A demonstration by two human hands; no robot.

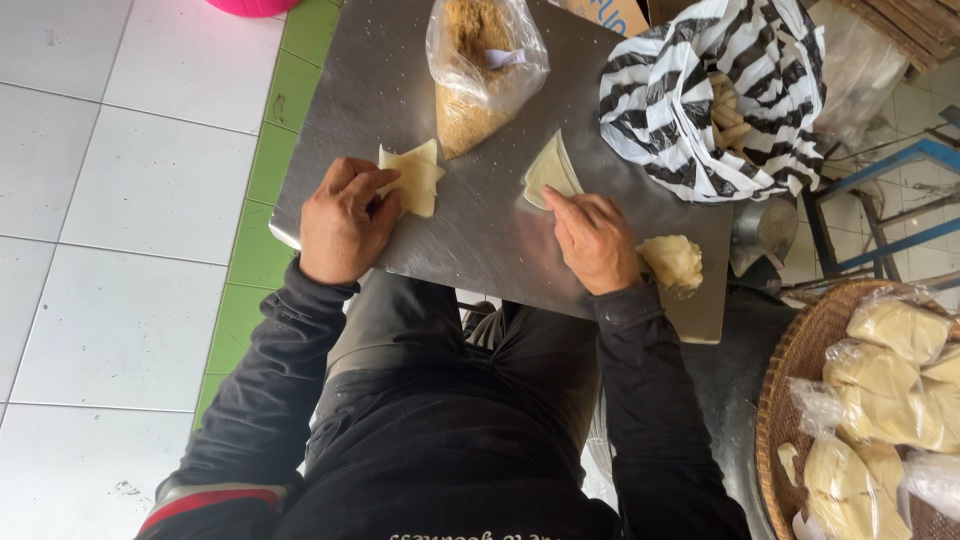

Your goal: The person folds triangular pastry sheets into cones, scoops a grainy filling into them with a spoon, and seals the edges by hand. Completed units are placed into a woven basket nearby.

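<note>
— Listing, largest first: steel table, striped bag, crumb bag?

— Yes. Then left hand, pressing stacked dough sheets; right hand, fingertips touching folded sheet. Hands apart, nothing clamped. Dough ball beside right wrist.

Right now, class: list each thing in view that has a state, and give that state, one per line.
Left hand: pressing on stacked pastry sheets.
Right hand: fingertips on single sheet.
Clear crumb bag: tied shut.
Striped bag: open.
Dough lump: untouched.
Basket packets: wrapped.
</note>
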